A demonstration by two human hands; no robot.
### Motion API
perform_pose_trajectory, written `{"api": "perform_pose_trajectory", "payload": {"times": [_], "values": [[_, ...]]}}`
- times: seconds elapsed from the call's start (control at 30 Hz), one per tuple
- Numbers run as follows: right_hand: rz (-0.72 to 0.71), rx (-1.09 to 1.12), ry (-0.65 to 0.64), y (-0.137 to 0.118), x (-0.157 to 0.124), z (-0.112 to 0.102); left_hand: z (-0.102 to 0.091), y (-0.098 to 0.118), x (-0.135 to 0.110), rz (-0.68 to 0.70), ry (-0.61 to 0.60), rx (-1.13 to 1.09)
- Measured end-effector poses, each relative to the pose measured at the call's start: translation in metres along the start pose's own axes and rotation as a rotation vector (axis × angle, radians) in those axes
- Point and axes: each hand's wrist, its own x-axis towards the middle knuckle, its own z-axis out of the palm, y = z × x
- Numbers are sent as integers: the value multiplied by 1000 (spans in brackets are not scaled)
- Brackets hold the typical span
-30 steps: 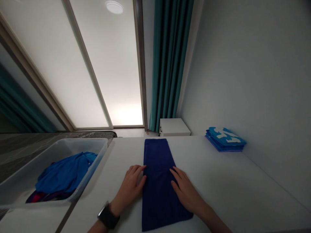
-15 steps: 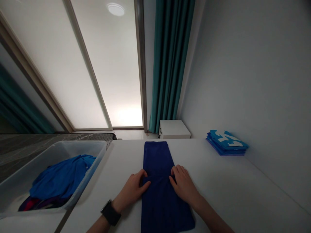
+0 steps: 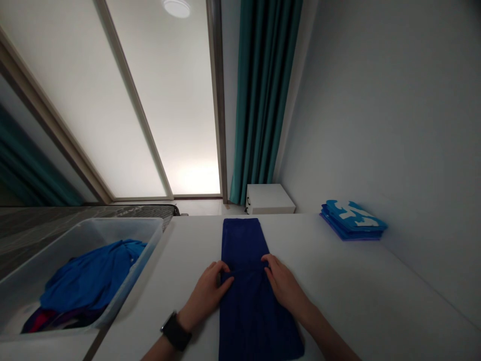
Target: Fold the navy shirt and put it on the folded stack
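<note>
A dark blue garment [image 3: 246, 311], folded into a long strip, lies lengthwise on the white table, its far end near the back edge. A crease runs across it between my hands. My left hand [image 3: 210, 288], with a black watch on the wrist, pinches the garment's left edge at this crease between thumb and fingers. On the opposite edge my right hand [image 3: 283, 283] grips the cloth the same way, fingers curled at the crease. Whether the garment is a shirt or trousers I cannot tell.
A clear plastic bin [image 3: 130, 281] at the left holds a bright blue garment [image 3: 90, 276] and darker clothes. Against the right wall sits a stack of folded blue clothes [image 3: 353, 220]. Beyond the white table [image 3: 188, 240] are a small white cabinet [image 3: 268, 198] and a teal curtain [image 3: 265, 100].
My right fingers have shifted slightly inward on the garment's edge. My left hand keeps its hold, with its wrist a little further right. The view has tilted slightly.
</note>
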Motion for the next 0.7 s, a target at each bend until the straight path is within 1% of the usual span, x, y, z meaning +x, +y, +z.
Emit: {"api": "perform_pose_trajectory", "payload": {"times": [0.13, 0.3, 0.4, 0.57, 0.63, 0.7], "values": [[16, 30, -1, 6, 2, 5, 5, -3, 6, -88, 0, -47], [-1, -2, -2, 8, 3, 8, 10, -8, 8, -111, 34, -109], [15, -35, -4, 8, 3, 10, 12, -11, 7, -126, 45, -92], [40, -149, -30, 4, 6, 11, 13, -10, 7, -115, 72, -42], [49, -238, -23, -3, 8, 7, 13, -9, 7, -108, 74, -36], [31, -329, 18, -14, 10, 3, 13, -8, 7, -106, 75, -32]]}}
